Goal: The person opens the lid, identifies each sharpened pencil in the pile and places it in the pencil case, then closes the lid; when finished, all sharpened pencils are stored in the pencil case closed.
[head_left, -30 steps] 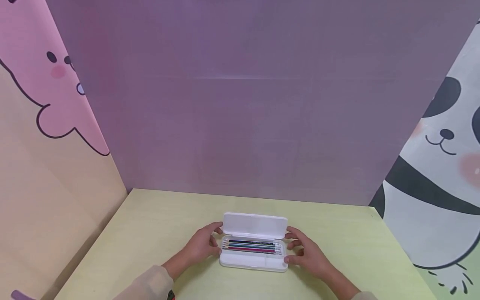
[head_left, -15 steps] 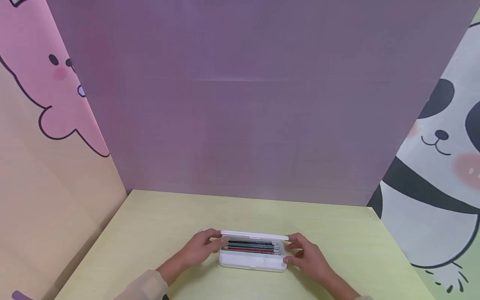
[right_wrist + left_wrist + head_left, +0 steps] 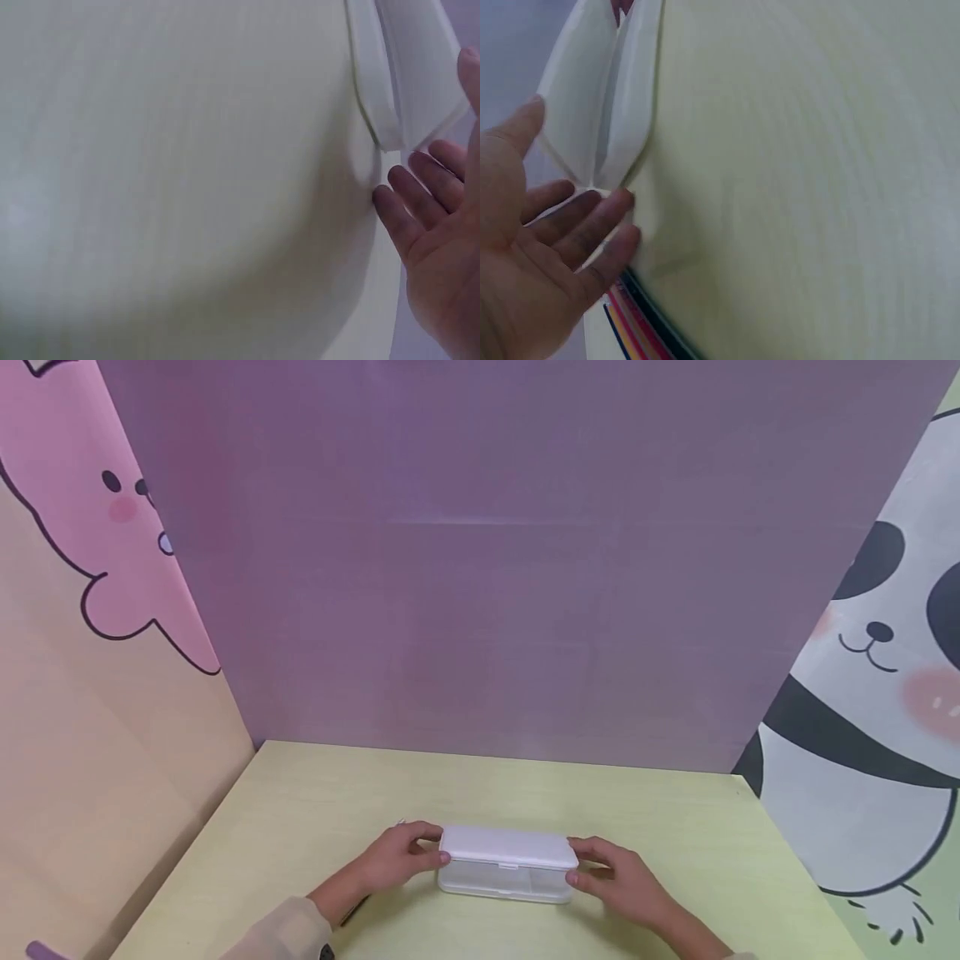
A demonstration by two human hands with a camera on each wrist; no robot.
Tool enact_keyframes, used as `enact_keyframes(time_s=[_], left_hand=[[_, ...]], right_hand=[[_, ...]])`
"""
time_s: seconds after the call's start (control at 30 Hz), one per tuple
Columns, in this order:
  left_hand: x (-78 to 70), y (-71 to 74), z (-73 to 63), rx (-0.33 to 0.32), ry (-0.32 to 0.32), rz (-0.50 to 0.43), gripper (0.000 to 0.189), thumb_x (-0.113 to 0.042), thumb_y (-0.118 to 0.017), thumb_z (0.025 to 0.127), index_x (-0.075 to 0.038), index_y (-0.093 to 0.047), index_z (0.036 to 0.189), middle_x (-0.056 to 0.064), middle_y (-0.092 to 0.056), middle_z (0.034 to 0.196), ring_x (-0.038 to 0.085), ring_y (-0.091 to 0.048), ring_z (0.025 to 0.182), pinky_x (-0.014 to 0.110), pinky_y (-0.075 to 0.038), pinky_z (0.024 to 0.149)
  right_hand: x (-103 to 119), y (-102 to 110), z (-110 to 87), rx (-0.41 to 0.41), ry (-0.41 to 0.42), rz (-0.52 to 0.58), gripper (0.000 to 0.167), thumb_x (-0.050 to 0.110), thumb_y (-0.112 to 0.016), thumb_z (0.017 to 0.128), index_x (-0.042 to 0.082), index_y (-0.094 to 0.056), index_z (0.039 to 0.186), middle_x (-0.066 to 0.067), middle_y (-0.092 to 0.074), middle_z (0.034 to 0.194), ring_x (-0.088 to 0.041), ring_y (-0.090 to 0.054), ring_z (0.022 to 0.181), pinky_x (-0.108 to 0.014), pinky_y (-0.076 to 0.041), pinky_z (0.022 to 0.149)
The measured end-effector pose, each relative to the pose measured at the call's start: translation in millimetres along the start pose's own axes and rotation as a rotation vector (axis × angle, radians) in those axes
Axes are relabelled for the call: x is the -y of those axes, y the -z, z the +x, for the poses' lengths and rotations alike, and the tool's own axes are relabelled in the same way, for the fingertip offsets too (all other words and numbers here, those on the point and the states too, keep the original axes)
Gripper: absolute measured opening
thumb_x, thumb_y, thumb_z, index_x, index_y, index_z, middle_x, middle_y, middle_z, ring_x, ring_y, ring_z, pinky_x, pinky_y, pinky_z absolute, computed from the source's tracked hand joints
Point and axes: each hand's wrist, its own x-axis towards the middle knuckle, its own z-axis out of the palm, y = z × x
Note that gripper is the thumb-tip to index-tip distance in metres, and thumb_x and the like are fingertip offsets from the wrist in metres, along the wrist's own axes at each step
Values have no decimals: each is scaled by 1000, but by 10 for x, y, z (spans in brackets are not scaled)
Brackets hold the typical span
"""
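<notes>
A white pencil case [image 3: 483, 881] sits lengthwise on the table with its lid [image 3: 506, 845] tilted partway down over the base. The lid hides the pencils inside. At the case's left end is my left hand [image 3: 397, 860], its thumb [image 3: 531, 120] against the lid's edge and its fingers loosely extended by the hinge side. My right hand [image 3: 618, 878] is at the other end, thumb near the front corner of the lid and fingers [image 3: 424, 187] spread, nearly straight, beside the hinge. Neither hand's fingers close round the case.
The pale yellow table [image 3: 645, 802] meets a purple back panel [image 3: 495, 610]. Side walls carry a pink cartoon figure [image 3: 67, 510] and a panda [image 3: 862, 735]. Thin red, yellow and dark sticks [image 3: 641, 322] lie under my left hand. A purple object [image 3: 45, 950] shows at bottom left.
The lid has swung from standing upright down towards me, covering the pencils. Both hands have followed it at the two ends; the base has stayed in place.
</notes>
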Motion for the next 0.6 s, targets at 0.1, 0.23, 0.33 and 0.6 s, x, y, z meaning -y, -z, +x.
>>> enact_keyframes(time_s=[0.1,0.23,0.33,0.6], left_hand=[[-15,26,32,35,4,17,60,-34,-77,93,1,-59,138,21,-63,136,24,-70,104,39,-58,80],[-51,53,75,57,20,63,72,-27,-84,86,4,-54,143,22,-64,136,27,-68,105,44,-58,84],[-74,48,98,72,31,110,77,-23,-88,81,3,-54,144,19,-64,135,31,-66,109,49,-56,89],[-91,-13,159,75,19,296,87,-25,-93,74,5,-53,145,15,-66,130,33,-63,115,52,-49,101]], right_hand=[[4,40,25,3,-30,-52,43,33,-78,92,9,-69,126,-13,-68,133,-29,-65,121,-43,-57,94],[12,68,66,22,-75,-109,48,40,-83,84,13,-71,121,-9,-70,130,-39,-62,124,-52,-52,100],[9,64,84,44,-116,-132,62,44,-87,78,12,-67,126,-9,-69,132,-41,-60,128,-58,-47,105],[-9,-2,84,75,-181,-246,94,49,-90,71,8,-54,146,-15,-60,145,-43,-50,138,-62,-38,111]])
